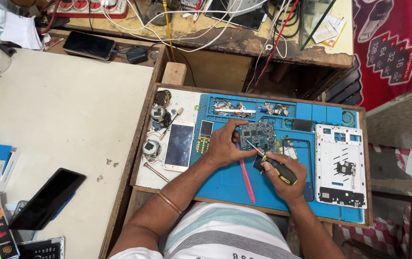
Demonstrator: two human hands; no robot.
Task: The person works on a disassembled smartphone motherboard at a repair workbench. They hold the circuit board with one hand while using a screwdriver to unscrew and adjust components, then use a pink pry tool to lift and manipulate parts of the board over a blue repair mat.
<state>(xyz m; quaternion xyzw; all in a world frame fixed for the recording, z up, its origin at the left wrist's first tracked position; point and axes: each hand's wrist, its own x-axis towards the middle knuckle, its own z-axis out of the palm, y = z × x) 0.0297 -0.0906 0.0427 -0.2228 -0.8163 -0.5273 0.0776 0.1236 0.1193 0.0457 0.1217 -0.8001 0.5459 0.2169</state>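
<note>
Blue circuit board [257, 135] under left hand [225, 145], screwdriver [275, 165].

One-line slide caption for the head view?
Left hand steadies a circuit board while right hand works a screwdriver on it.

Illumination is bright, even and diffuse. Shadows are soft and short beneath the left hand [225, 144] and right hand [285, 175] on the blue mat [225, 184]. The white worktop [72, 110] shows no harsh glare. Focus is sharp centrally; frame edges bend slightly.
</note>
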